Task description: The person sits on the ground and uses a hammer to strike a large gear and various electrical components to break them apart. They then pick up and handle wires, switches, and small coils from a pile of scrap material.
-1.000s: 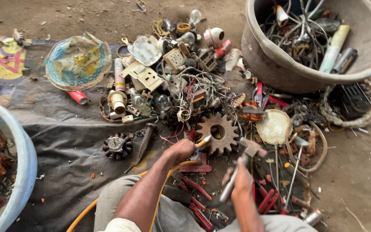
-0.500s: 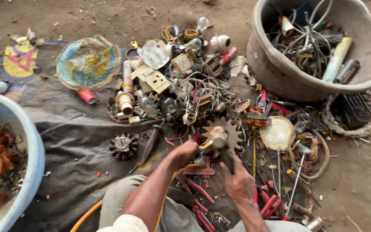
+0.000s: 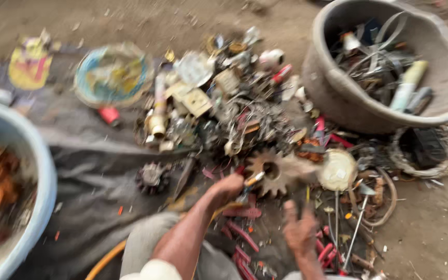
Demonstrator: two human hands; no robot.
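My left hand [image 3: 227, 187] pinches a small brass-coloured metal piece [image 3: 254, 179] and holds it against a rusty toothed gear [image 3: 271, 171] lying in the scrap. My right hand [image 3: 299, 232], badly blurred by motion, is lifted just right of the gear. It grips a hammer whose pale head [image 3: 297, 167] smears across the gear's right edge. Red strips [image 3: 242, 212] lie on the ground between my two hands.
A heap of metal scrap [image 3: 224, 103] spreads over a dark sheet [image 3: 94, 171]. A grey tub [image 3: 338, 103] of wire and parts stands at the back right. A blue tub [image 3: 37, 171] with rusty bits is at the left. A round pale disc [image 3: 338, 169] lies right of the gear.
My right hand swung the hammer down onto the piece at the gear, then drew back toward me. My left hand stayed on the piece. The camera has moved and the view is blurred.
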